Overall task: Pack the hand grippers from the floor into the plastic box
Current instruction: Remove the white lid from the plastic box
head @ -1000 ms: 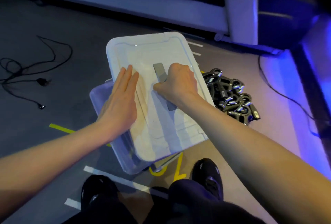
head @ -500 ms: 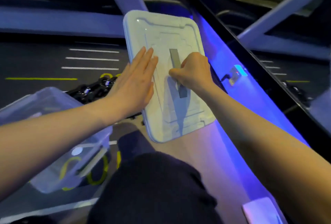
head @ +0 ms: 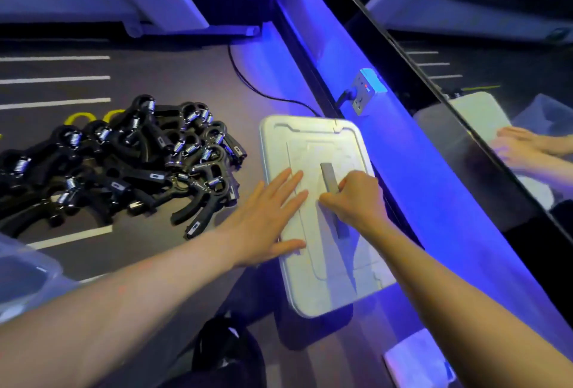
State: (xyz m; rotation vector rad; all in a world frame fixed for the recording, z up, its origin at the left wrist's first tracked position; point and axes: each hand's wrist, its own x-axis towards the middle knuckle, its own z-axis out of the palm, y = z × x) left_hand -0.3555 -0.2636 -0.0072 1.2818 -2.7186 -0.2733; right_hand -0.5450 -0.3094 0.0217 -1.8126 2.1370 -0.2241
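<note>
A: What's different from a second ago?

B: The lid (head: 319, 211) was lying over the plastic box (head: 24, 276) then. Now it is off and sits low at the right side of the floor (head: 186, 77), along the blue-lit ledge (head: 403, 152); I can't tell whether it is fully down. The right hand (head: 356, 198) has its fingers (head: 330, 200) closed around the grey handle (head: 330, 181) in the lid's middle. The left hand (head: 269, 217) lies flat and open on the lid's left half, gripping nothing.

A: So the box is open?

B: I'd judge so. Only its translucent rim and one corner show at the lower left edge of view, well apart from the lid. What little of the inside is visible looks empty, but most of it is out of frame.

A: And the hand grippers?

B: The hand grippers (head: 124, 167) are all in one tangled black pile on the floor, springs glinting, between the box and the lid, just left of the lid's edge. None is in a hand yet.

A: What does that mean for the job?

B: Packing proper hasn't begun. With the lid clear, both hands should soon be free to reach left for the pile.
</note>
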